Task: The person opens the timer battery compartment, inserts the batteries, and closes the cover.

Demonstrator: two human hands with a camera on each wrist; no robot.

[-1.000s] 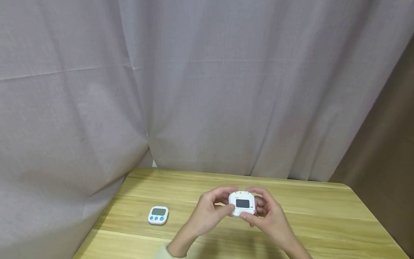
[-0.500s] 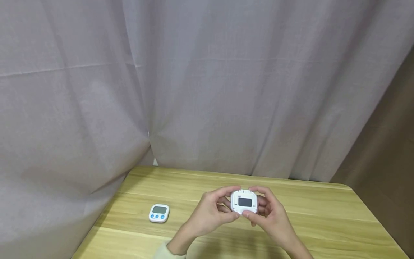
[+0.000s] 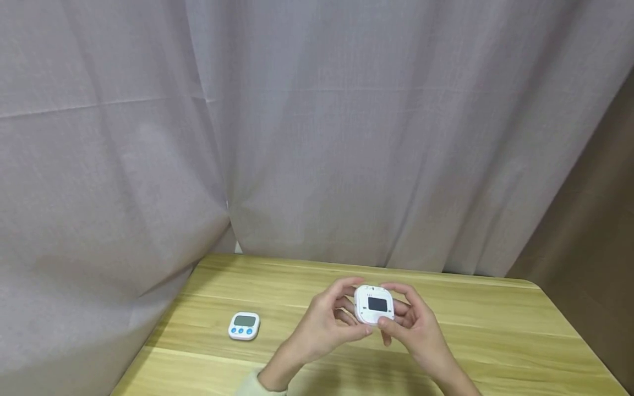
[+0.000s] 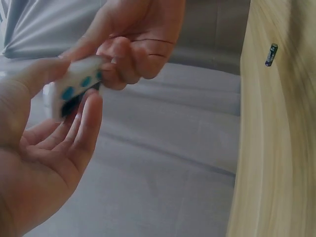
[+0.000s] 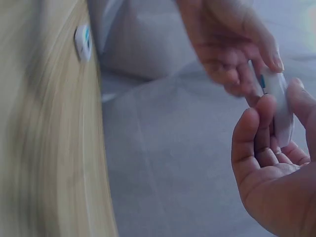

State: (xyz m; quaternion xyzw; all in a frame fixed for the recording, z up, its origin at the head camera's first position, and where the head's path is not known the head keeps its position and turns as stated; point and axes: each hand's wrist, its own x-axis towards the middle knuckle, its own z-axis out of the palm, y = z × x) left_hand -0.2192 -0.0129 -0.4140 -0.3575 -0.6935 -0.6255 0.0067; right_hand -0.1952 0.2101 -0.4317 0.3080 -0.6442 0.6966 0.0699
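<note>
Between both hands is a white kitchen timer [image 3: 373, 306], held above the table with its back and a dark rectangle toward the head camera. My left hand [image 3: 322, 324] grips its left side by thumb and fingers. On the other side my right hand [image 3: 415, 328] pinches it, thumb on the lower back and fingers around the far side. Blue buttons on the timer's front [image 4: 78, 88] show in the left wrist view, partly covered by fingers. A second white timer [image 3: 244, 326] with a grey display and blue buttons lies face up on the table, left of my hands.
The wooden table [image 3: 495, 330] has its far edge along a grey curtain [image 3: 317, 137]. A small dark battery [image 4: 271, 55] lies on the tabletop in the left wrist view. A brown curtain-like surface [image 3: 584, 231] hangs at the right.
The held timer has moved slightly up and right and tilted a little clockwise. My left thumb has slid off its back to the lower edge. The timer on the table stays put.
</note>
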